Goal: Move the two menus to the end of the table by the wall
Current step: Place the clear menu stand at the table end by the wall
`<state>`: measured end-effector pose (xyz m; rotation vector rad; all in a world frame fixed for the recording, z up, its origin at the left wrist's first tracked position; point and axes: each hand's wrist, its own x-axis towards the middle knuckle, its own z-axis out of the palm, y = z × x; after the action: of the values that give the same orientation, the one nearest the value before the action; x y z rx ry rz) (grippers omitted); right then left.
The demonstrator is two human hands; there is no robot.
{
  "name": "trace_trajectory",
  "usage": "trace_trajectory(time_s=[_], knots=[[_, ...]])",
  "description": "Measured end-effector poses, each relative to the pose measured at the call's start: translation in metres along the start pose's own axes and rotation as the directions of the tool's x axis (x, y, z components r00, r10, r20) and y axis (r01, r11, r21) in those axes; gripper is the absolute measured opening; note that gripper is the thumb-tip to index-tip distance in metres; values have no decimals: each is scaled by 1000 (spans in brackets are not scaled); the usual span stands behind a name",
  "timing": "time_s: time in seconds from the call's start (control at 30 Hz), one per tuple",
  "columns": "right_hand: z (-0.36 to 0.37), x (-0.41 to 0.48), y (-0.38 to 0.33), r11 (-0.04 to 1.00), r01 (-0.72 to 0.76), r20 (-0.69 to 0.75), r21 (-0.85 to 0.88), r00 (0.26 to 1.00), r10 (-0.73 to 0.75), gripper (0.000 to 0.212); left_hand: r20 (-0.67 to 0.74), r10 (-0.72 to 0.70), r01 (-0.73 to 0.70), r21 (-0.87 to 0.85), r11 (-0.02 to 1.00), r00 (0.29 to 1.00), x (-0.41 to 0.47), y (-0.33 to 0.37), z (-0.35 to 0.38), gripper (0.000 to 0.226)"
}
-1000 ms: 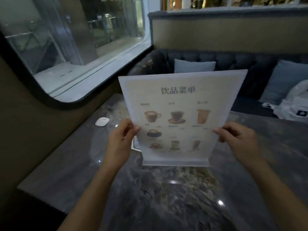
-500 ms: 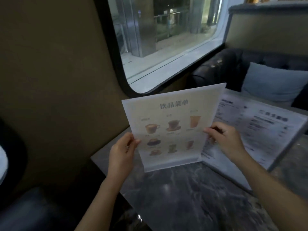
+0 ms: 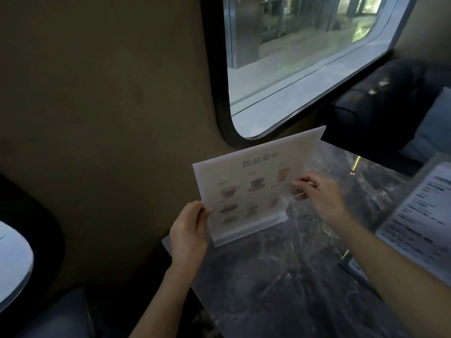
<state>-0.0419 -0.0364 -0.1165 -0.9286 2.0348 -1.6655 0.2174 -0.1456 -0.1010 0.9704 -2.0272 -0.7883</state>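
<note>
A white drinks menu (image 3: pixel 253 184) in a clear stand, printed with coffee cups, is upright at the wall end of the dark marble table (image 3: pixel 280 276). My left hand (image 3: pixel 189 230) grips its lower left edge and my right hand (image 3: pixel 317 191) pinches its right edge. Whether its base touches the tabletop or hovers just above it I cannot tell. A second menu (image 3: pixel 419 215), larger and covered in text, lies tilted at the right edge of the view, apart from both hands.
A brown wall (image 3: pixel 109 118) rises right behind the table end, with a dark-framed window (image 3: pixel 305 57) above it. A dark sofa (image 3: pixel 380 98) with a grey cushion (image 3: pixel 432 125) stands at the far right. Another seat sits low on the left.
Both hands have carried the drinks menu left towards the wall end of the table and lowered it. The view has swung left, so the text menu now sits at the right edge.
</note>
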Motion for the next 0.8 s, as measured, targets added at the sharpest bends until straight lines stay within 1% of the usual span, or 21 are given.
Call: trace_trajectory(time_s=[0.07,0.13,0.3,0.37,0.43,0.47,0.53,0.57,0.8], knots=[[6,16,1,1000,-27,26,16,999,26,27,-25,-43,44,25,999,999,11,-4,6,5],[10,32,1,999,-40,46,22,998,39,27,-50,-87,89,26,996,995,23,-5,12,7],[23,68,-4,999,26,66,26,997,-28,22,-92,-15,25,106,994,996,44,-9,28,9],[29,84,-4,999,27,99,40,995,-31,18,-106,-3,18,138,990,994,52,-10,35,11],[34,99,-1,999,7,156,51,988,-15,6,-127,-10,30,153,988,992,59,-11,44,12],[37,106,0,999,2,169,53,986,-11,4,-139,-19,41,154,987,990,62,-11,49,11],[41,117,0,998,14,165,55,986,-23,27,-148,-36,58,145,988,988,65,-10,56,11],[43,124,0,998,19,160,65,987,-29,33,-151,-47,68,136,988,987,68,-10,61,11],[48,156,3,998,25,137,59,990,-32,41,-147,-110,122,73,990,983,87,-12,79,13]])
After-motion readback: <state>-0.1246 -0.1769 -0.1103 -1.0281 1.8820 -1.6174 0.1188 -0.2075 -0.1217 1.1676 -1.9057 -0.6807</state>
